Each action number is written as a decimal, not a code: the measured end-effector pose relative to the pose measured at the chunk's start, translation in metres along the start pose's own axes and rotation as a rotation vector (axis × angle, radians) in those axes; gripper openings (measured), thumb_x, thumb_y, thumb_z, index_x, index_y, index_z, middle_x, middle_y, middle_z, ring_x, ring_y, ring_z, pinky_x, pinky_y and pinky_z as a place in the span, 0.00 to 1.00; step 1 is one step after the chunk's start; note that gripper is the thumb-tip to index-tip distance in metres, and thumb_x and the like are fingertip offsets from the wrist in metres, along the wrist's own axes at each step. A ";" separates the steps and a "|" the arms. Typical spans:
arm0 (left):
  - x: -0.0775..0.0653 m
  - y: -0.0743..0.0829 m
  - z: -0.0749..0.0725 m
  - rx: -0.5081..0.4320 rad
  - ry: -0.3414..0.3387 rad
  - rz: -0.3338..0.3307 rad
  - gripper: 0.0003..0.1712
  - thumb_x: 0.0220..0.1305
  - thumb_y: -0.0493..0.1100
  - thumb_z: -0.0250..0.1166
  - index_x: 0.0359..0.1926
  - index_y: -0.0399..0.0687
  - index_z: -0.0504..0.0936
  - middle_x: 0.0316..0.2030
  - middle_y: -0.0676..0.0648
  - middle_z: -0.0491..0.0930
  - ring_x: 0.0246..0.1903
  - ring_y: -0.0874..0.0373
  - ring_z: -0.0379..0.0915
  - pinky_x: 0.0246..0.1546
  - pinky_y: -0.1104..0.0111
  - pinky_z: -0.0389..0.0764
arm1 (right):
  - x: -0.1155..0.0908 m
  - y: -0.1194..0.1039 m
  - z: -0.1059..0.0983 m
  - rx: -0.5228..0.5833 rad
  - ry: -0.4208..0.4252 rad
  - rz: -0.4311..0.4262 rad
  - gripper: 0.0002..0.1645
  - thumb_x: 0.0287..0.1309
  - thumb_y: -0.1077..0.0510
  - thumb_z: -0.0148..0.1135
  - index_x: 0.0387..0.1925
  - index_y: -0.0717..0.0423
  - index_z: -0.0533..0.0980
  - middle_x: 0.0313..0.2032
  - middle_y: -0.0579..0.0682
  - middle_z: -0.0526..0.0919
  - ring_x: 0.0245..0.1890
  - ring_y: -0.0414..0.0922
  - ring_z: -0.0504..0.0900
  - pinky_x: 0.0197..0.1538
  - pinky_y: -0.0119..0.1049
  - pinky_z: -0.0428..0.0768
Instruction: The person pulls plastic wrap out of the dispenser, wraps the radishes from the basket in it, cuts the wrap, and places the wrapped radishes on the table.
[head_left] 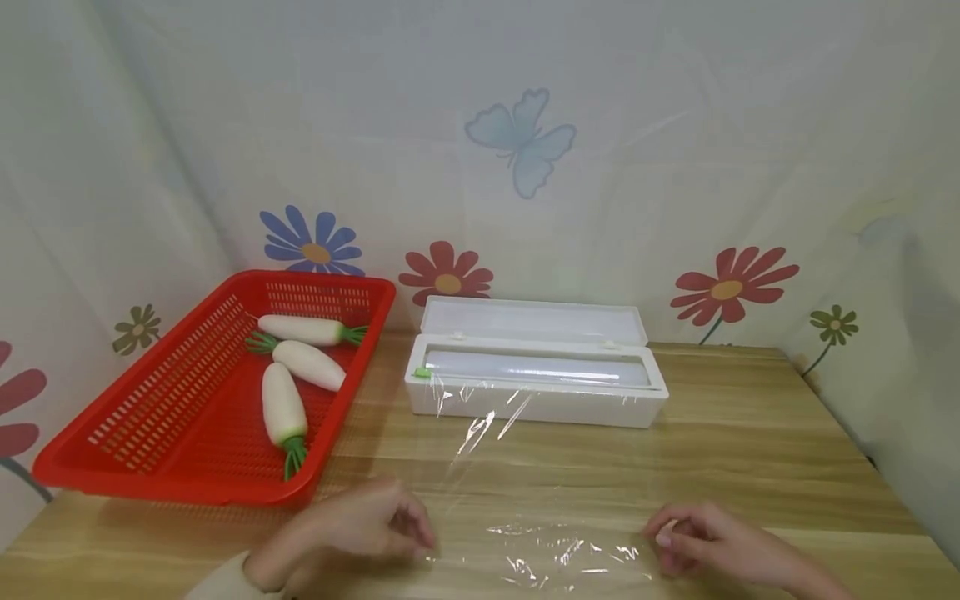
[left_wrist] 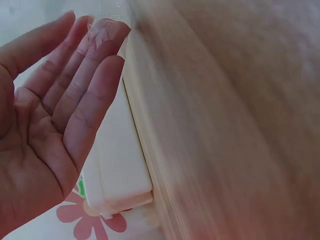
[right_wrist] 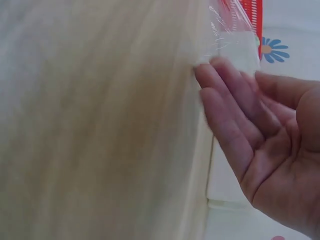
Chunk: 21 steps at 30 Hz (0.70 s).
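Observation:
A sheet of clear cling film (head_left: pixel 562 554) stretches from a white cling film box (head_left: pixel 532 404) toward me over the table. The left hand (head_left: pixel 378 521) pinches its near edge at the left; in the left wrist view film clings over the fingertips (left_wrist: pixel 107 32), and the other fingers lie nearly straight. At the right corner the right hand (head_left: pixel 708 537) holds the film between thumb and forefinger. The right wrist view shows the film (right_wrist: pixel 225 30) running up from the fingertips. The box lid (head_left: pixel 532 321) stands open, and a film roll (head_left: pixel 532 367) lies inside.
A red plastic basket (head_left: pixel 187 492) at the left holds three white radishes (head_left: pixel 283 404) with green tops. A green slider (head_left: pixel 422 372) sits at the box's left front edge. The wooden table (head_left: pixel 772 442) meets a flower-patterned curtain (head_left: pixel 600 225) behind the box.

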<state>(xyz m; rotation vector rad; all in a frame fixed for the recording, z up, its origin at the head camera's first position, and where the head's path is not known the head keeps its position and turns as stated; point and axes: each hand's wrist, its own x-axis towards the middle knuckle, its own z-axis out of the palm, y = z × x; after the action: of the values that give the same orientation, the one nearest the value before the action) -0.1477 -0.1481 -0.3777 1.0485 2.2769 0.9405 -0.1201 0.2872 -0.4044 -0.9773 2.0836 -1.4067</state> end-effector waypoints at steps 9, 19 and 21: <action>0.003 -0.004 0.002 -0.062 0.009 -0.046 0.08 0.50 0.31 0.66 0.31 0.46 0.84 0.24 0.58 0.81 0.26 0.72 0.74 0.31 0.76 0.76 | 0.004 0.006 0.007 -0.130 0.035 -0.027 0.12 0.46 0.68 0.64 0.37 0.65 0.77 0.29 0.49 0.83 0.30 0.36 0.80 0.34 0.32 0.80; 0.004 0.002 0.007 0.005 0.029 -0.082 0.11 0.43 0.31 0.70 0.31 0.46 0.84 0.20 0.58 0.79 0.21 0.73 0.72 0.25 0.77 0.74 | 0.006 0.004 0.013 -0.169 0.069 -0.022 0.14 0.40 0.69 0.68 0.34 0.63 0.79 0.26 0.49 0.82 0.28 0.35 0.78 0.29 0.31 0.79; 0.005 0.003 0.007 0.012 0.021 -0.098 0.11 0.43 0.32 0.70 0.31 0.48 0.84 0.19 0.59 0.78 0.21 0.73 0.71 0.24 0.77 0.73 | 0.006 0.003 0.014 -0.191 0.073 -0.013 0.14 0.40 0.66 0.69 0.35 0.60 0.80 0.27 0.47 0.81 0.28 0.34 0.77 0.29 0.30 0.78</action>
<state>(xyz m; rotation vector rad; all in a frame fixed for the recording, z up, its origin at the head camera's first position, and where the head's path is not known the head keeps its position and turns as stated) -0.1446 -0.1401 -0.3811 0.9272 2.3308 0.9038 -0.1147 0.2747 -0.4125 -1.0293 2.3033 -1.2848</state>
